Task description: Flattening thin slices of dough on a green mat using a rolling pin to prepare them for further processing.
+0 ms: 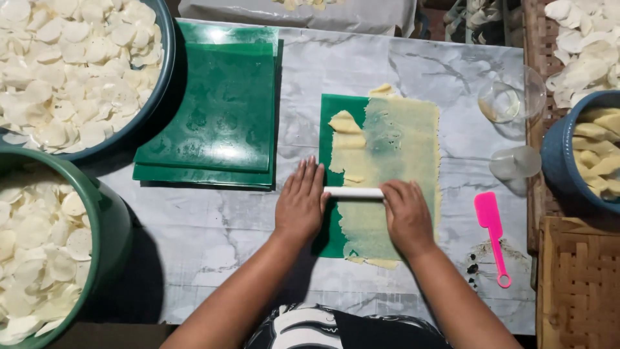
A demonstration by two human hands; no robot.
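A thin sheet of pale yellow dough (394, 155) lies spread over a green plastic sheet (336, 110) on the marble-patterned table (213, 226). A white rolling pin (353, 192) lies across the dough's near part. My left hand (300, 200) rests flat on the pin's left end, fingers stretched out. My right hand (405, 216) presses on its right end, covering it. The dough's left edge is ragged and folded over in places.
A stack of green plastic sheets (219, 110) lies left of the dough. Two big bowls of white round slices (71, 64) (39, 252) stand at the left. At the right are a pink spatula (491, 226), a clear glass bowl (513, 97), a small cup (515, 163), a blue bowl of dough pieces (591, 155) and woven trays (578, 284).
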